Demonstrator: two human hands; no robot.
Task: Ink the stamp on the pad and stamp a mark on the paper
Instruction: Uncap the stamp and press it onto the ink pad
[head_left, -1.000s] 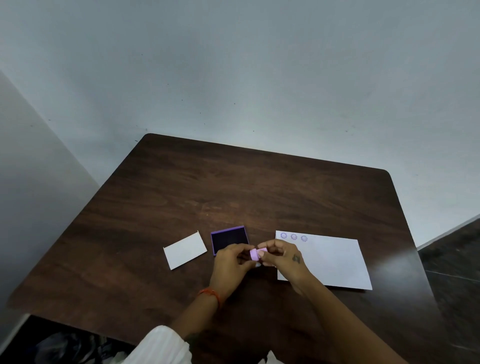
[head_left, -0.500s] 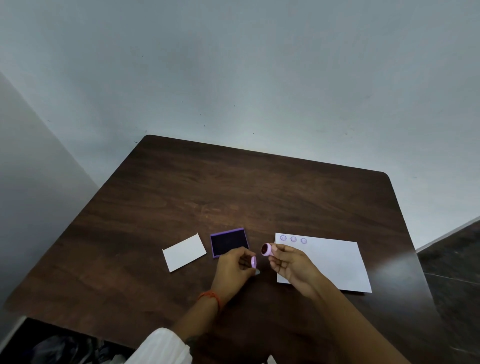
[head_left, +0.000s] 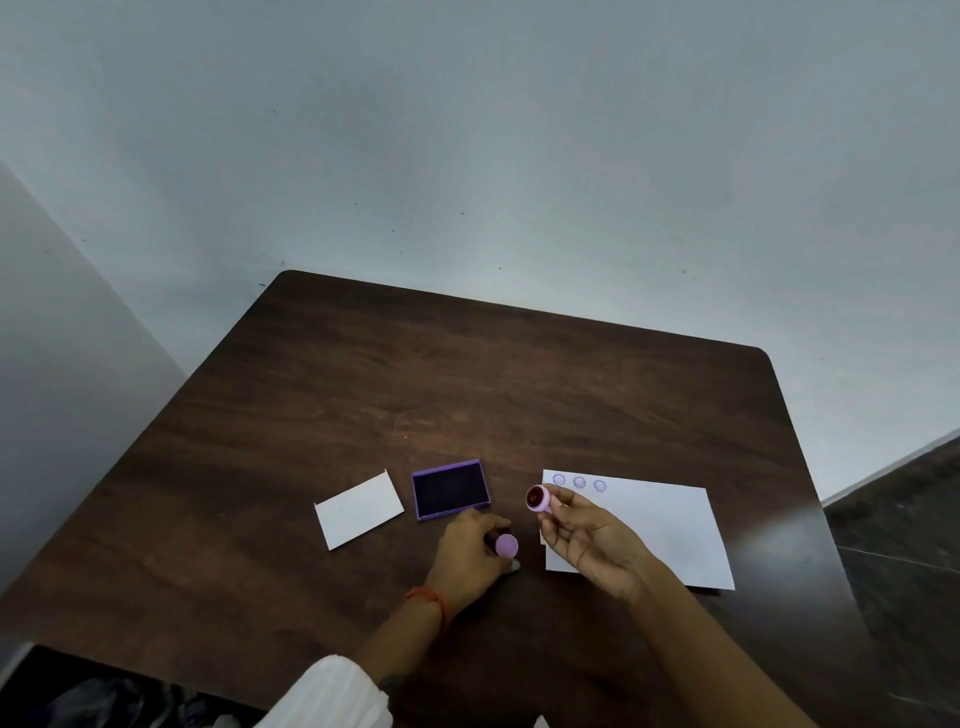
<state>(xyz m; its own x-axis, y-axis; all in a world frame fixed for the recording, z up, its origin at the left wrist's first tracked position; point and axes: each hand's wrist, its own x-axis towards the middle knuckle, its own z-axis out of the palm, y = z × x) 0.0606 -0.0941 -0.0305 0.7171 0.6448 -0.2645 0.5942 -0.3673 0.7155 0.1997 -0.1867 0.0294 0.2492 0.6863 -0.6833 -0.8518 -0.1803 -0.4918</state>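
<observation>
The right hand (head_left: 587, 540) is pinching the small pink stamp (head_left: 538, 499) at its fingertips, lifted between the ink pad (head_left: 451, 489) and the paper (head_left: 660, 525), its round dark-red face turning toward the pad. The left hand (head_left: 470, 553) is curling its fingers around the pink cap (head_left: 506, 545), low over the table (head_left: 467, 395). The pad is lying open, dark inside a purple rim. Three purple marks (head_left: 579, 482) are showing along the paper's top edge.

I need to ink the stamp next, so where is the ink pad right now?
In the head view the ink pad lies open on the table, left of centre, between the small white card and the paper, just beyond the left hand.
</observation>
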